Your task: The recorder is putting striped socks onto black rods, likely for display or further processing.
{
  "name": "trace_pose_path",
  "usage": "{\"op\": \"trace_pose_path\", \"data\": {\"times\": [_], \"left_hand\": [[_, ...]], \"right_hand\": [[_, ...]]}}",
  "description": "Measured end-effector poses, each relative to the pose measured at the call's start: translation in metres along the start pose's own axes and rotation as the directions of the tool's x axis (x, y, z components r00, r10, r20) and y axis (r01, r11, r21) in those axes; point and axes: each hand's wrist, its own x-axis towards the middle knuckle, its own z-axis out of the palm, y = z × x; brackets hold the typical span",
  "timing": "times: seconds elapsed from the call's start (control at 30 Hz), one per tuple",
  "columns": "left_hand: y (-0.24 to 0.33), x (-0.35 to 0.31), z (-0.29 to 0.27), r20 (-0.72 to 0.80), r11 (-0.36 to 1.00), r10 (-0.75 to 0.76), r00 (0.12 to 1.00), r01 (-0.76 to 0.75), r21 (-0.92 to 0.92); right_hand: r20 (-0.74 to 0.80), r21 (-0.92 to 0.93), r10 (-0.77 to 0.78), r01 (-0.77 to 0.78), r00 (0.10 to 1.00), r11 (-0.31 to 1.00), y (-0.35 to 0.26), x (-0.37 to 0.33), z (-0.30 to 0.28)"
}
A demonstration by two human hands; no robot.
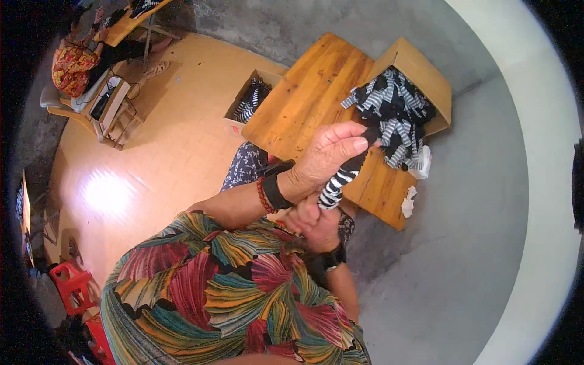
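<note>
My left hand (328,155), with a red bead bracelet and a black band at the wrist, is raised over the wooden table (310,91) and grips the upper part of a black-and-white striped sock (333,187). Just below it my right hand (313,222), with a black watch on its wrist, is closed around the sock's lower end. The sock runs between the two hands. Behind them an open cardboard box (426,70) on the table holds a heap of striped socks (395,109).
A second cardboard box (234,125) with striped socks stands on the floor left of the table. White crumpled pieces (409,201) lie at the table's right edge. Another person (76,64) sits at a far-left table. Red stools (70,283) stand lower left.
</note>
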Motion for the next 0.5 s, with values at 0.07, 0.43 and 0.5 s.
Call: {"op": "trace_pose_path", "data": {"times": [0.07,0.43,0.5], "left_hand": [[0.004,0.002,-0.004,0.003,0.995,0.052,0.999,-0.052,0.087],[-0.003,0.006,-0.01,-0.17,0.975,-0.008,0.985,-0.03,-0.219],[-0.009,0.004,-0.013,-0.131,0.968,-0.031,0.991,-0.003,-0.25]], "right_hand": [[-0.174,-0.427,-0.154,0.067,0.973,0.902,-0.001,-0.001,-0.018],[-0.276,-0.94,-0.728,-0.019,0.627,0.34,-0.022,-0.006,-0.025],[-0.524,-0.629,-0.437,0.015,0.731,0.777,-0.015,-0.002,-0.015]]}}
